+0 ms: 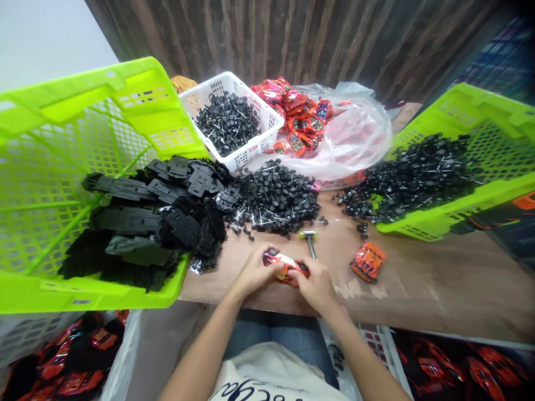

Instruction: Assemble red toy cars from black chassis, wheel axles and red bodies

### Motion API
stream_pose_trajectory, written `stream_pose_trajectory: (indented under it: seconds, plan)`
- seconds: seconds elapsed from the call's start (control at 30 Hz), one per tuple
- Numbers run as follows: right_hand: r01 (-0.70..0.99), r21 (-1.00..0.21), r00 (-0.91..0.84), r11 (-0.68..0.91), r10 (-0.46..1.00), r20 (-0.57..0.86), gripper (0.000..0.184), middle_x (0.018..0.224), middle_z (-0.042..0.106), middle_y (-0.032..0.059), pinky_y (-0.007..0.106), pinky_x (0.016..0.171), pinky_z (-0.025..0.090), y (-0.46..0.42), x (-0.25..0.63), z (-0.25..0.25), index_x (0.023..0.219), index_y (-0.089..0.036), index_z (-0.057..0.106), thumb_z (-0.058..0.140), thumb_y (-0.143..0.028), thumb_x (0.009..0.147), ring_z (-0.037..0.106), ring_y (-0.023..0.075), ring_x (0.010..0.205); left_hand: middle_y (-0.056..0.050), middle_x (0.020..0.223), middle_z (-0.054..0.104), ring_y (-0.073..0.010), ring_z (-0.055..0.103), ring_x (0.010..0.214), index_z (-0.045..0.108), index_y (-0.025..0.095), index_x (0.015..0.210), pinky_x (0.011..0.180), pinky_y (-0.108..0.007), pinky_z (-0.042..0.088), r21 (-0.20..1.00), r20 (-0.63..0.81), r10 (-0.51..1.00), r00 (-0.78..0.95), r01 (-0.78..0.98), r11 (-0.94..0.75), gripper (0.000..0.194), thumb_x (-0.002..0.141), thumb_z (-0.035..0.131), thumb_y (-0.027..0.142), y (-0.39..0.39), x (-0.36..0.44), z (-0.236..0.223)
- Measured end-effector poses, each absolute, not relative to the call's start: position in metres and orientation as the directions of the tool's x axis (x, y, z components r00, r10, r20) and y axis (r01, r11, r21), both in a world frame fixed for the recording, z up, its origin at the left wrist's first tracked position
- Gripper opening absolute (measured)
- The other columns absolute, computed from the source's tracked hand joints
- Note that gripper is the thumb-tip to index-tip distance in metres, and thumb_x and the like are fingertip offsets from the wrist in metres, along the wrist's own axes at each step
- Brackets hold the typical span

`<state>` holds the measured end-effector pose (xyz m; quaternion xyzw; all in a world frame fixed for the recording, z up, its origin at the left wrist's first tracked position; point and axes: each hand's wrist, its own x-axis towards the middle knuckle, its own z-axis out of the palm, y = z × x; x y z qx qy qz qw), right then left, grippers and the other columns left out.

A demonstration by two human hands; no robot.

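Between my two hands is a red and orange toy car (286, 269), tilted so its wheels show along the upper side. My left hand (256, 272) grips its left end, and my right hand (316, 283) closes around its right end. Just beyond my right hand lies a small hammer (310, 243) with a yellowish head and a metal handle. An orange toy car body (368, 262) sits apart on the table to the right. Past my hands spreads a heap of black wheels on metal axles (278, 195).
A tipped green crate (83, 303) at left holds black chassis plates (184, 223). A white basket (251, 156) holds wheel axles; red car bodies (303, 125) lie in a plastic bag (359, 131). Another green crate (422, 231) spills wheels at right. Cars fill containers below the brown table (460, 289).
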<state>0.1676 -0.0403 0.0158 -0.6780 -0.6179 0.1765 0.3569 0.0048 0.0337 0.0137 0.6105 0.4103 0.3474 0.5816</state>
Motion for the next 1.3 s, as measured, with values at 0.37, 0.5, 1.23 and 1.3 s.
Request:
stream_pose_trajectory:
  seconds: [0.37, 0.5, 1.23, 1.3]
  plan:
    - [0.705, -0.696, 0.005, 0.136, 0.981, 0.196, 0.031, 0.107, 0.069, 0.0087, 0.039, 0.088, 0.045, -0.038, 0.178, 0.033, 0.107, -0.02, 0.064, 0.048, -0.039, 0.09, 0.062, 0.0238, 0.102, -0.007, 0.098, 0.063, -0.0249, 0.056, 0.096, 0.062, 0.017, 0.099, 0.087, -0.038, 0.043, 0.892, 0.132, 0.847, 0.515, 0.311, -0.328, 0.038, 0.063, 0.076, 0.021, 0.036, -0.008, 0.017]
    - [0.823, -0.526, -0.045, 0.213, 0.949, 0.313, 0.023, 0.102, 0.069, 0.0099, 0.035, 0.082, 0.046, -0.049, 0.161, 0.022, 0.106, -0.019, 0.064, 0.053, -0.028, 0.088, 0.063, 0.0232, 0.096, -0.006, 0.094, 0.064, -0.0219, 0.058, 0.091, 0.066, 0.018, 0.092, 0.082, -0.033, 0.044, 0.944, 0.162, 0.829, 0.536, 0.16, -0.288, 0.026, 0.067, 0.071, 0.019, 0.038, -0.002, 0.008]
    - [0.845, -0.362, 0.484, -0.393, 0.85, 0.209, 0.033, 0.086, 0.063, 0.018, 0.036, 0.068, 0.044, -0.075, 0.201, 0.005, 0.09, -0.013, 0.059, 0.044, -0.042, 0.088, 0.06, 0.0278, 0.079, -0.004, 0.089, 0.064, -0.0206, 0.059, 0.087, 0.065, 0.018, 0.084, 0.082, -0.034, 0.045, 0.91, 0.057, 0.954, 0.295, 0.379, -0.171, 0.023, 0.063, 0.073, 0.021, 0.046, 0.023, 0.008]
    - [0.761, -0.531, 0.517, -0.373, 0.843, 0.148, 0.032, 0.081, 0.063, 0.0138, 0.035, 0.064, 0.046, -0.098, 0.209, 0.006, 0.091, -0.014, 0.06, 0.041, -0.039, 0.089, 0.06, 0.025, 0.073, -0.004, 0.086, 0.064, -0.0202, 0.059, 0.085, 0.065, 0.017, 0.082, 0.082, -0.034, 0.045, 0.916, 0.018, 0.954, 0.299, 0.378, -0.136, 0.021, 0.063, 0.071, 0.019, 0.051, 0.024, 0.002]
